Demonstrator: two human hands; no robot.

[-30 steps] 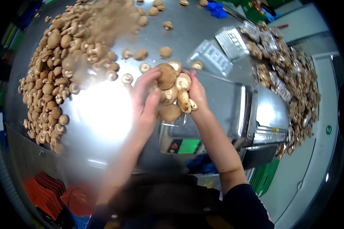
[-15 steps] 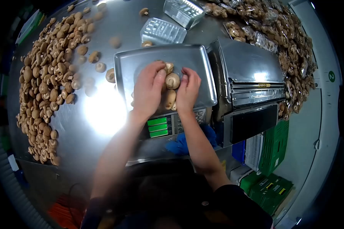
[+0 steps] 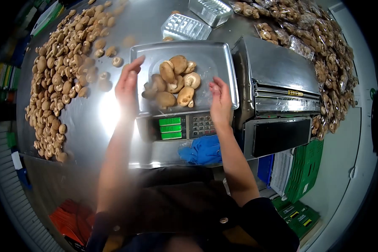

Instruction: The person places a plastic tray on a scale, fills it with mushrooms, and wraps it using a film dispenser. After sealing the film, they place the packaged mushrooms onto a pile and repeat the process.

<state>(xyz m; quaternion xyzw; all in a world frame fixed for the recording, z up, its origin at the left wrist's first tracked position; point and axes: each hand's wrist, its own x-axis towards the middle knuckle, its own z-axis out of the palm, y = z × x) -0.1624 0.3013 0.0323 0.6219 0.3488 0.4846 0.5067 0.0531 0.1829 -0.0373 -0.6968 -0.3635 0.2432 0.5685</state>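
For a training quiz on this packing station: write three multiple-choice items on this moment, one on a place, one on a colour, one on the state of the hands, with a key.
1. Where does the small heap of mushrooms lie?
A. on the pan of the scale
B. in the empty plastic trays
C. on the blue cloth

2. What colour are the lit displays on the front of the scale?
A. red
B. green
C. white

3. How are the left hand and the right hand?
A. both closed around mushrooms
B. both open and holding nothing, one on each side of the heap
C. one pressing the keypad

Key: 1 A, the heap sits on the metal pan above the displays. 2 B, the three panels glow green. 3 B, the fingers are spread and apart from the mushrooms.
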